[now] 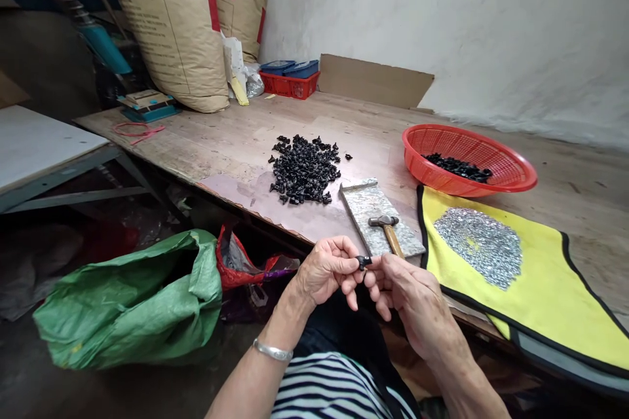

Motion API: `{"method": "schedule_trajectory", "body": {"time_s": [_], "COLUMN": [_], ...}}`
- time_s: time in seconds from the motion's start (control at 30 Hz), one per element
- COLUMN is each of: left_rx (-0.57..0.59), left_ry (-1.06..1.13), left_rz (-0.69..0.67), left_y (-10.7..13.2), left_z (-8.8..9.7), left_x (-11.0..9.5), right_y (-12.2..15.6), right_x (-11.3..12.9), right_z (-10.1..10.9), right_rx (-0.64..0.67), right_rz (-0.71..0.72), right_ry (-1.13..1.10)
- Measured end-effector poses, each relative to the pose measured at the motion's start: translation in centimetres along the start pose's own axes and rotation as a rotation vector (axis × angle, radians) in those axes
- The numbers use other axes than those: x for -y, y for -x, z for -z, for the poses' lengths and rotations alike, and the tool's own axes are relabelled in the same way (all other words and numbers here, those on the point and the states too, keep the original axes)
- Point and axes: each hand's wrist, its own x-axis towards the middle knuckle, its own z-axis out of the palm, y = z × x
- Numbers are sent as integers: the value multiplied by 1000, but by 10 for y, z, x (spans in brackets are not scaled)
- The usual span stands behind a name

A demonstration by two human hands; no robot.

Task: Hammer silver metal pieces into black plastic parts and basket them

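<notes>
My left hand (328, 268) pinches a small black plastic part (364, 262) between thumb and forefinger, in front of the table edge. Close against its right side is my right hand (410, 288), fingers pressed together; whatever they grip is too small or hidden to make out. Just beyond both hands a hammer (390, 234) with a wooden handle lies on a worn metal slab (358, 203). A heap of similar black parts (305, 170) is spread on the table past the slab. To the right, many tiny silvery metal pieces (484, 245) lie on a yellow cloth (545, 275) with black edging.
A red plastic basket (521, 170) holding black pieces stands behind the cloth. Large paper sacks (167, 26), a red crate (295, 86) with blue boxes and a cardboard strip (373, 82) line the back. A green woven sack (132, 301) sits below the table's left edge.
</notes>
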Motion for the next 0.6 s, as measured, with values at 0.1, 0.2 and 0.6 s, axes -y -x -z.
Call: {"method": "schedule_trajectory", "body": {"time_s": [0.1,0.2,0.6], "left_rx": [-10,-30,-6], "left_ry": [-96,-256,-1422], "left_rz": [-9,-26,-521], "left_y": [1,1,22], "left_z": [-2,-8,-37], "left_x": [-1,-5,-21], "right_y": [-2,-1,5], "right_x": [-1,-2,-6], "right_z": [2,6,14], "right_rx": [0,2,74], "right_rz": [-9,14,209], "right_ry": [-26,-38,15]}}
